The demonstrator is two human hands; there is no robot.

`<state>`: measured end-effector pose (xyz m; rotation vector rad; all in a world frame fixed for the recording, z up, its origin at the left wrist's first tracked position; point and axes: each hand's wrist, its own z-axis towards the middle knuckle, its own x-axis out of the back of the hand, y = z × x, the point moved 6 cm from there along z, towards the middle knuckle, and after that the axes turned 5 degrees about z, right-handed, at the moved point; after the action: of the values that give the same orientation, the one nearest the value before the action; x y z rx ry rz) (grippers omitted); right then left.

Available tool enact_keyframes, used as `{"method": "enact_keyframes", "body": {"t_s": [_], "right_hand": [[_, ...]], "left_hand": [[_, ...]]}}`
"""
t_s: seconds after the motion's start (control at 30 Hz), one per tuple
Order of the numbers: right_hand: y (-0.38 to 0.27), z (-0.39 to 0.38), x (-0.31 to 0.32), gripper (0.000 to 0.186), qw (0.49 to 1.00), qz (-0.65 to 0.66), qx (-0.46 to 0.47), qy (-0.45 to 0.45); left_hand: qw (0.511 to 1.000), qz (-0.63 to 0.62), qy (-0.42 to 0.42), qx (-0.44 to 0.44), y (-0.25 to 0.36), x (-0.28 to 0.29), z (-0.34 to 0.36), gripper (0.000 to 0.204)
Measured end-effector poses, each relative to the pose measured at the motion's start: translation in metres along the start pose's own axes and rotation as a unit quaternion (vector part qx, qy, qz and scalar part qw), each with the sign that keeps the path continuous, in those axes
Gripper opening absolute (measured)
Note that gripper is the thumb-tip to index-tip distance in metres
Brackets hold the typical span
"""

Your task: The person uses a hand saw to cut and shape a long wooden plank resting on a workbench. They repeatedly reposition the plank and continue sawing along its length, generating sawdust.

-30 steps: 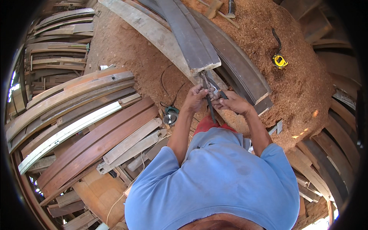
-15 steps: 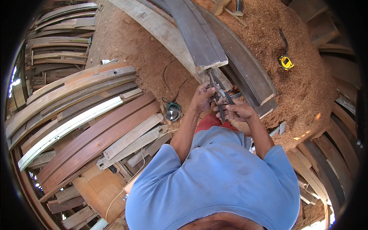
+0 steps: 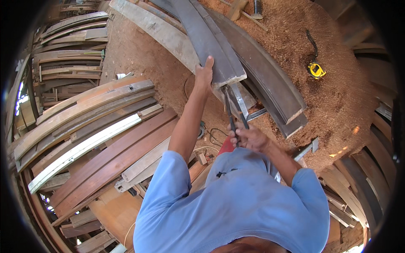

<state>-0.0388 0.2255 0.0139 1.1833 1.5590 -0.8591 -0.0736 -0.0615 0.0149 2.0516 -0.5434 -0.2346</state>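
A dark, curved wooden board [image 3: 211,50] reaches from the top of the view to a pale cut end in the middle. My left hand [image 3: 204,78] grips its left edge, thumb on the upper face and fingers hidden beneath. Below the cut end, my right hand [image 3: 252,138] is closed around the dark handles of long pincers [image 3: 229,110]. The pincers' jaws meet the underside of that end; whether they hold a nail is too small to see. More curved boards lie under and right of this one, including a wide dark board [image 3: 274,80].
A yellow tape measure [image 3: 315,70] lies on sawdust [image 3: 291,42] at the right. Stacked curved planks [image 3: 109,156] fill the left side. More planks [image 3: 375,177] stand along the right. A power tool [image 3: 201,130] is partly hidden behind my left forearm.
My left hand has left the pincers and moved up and left onto the board's edge. My right hand has shifted slightly down, still holding the handles. The board's end sits slightly further left.
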Motion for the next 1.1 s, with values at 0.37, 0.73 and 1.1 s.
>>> {"method": "enact_keyframes", "body": {"t_s": [0.37,0.73,1.1], "right_hand": [[0.033,0.029,-0.024,0.045,0.989,0.095,0.077,-0.079],[0.045,0.049,-0.018,0.048,0.977,0.07,0.163,-0.115],[0.046,0.053,-0.017,0.037,0.972,0.037,0.207,-0.11]], "left_hand": [[0.993,-0.062,-0.049,0.088,0.008,-0.016,-0.026,0.06],[0.997,-0.046,-0.013,0.06,0.008,-0.013,-0.024,0.057],[0.993,-0.086,-0.03,0.071,0.006,-0.014,-0.027,0.044]]}}
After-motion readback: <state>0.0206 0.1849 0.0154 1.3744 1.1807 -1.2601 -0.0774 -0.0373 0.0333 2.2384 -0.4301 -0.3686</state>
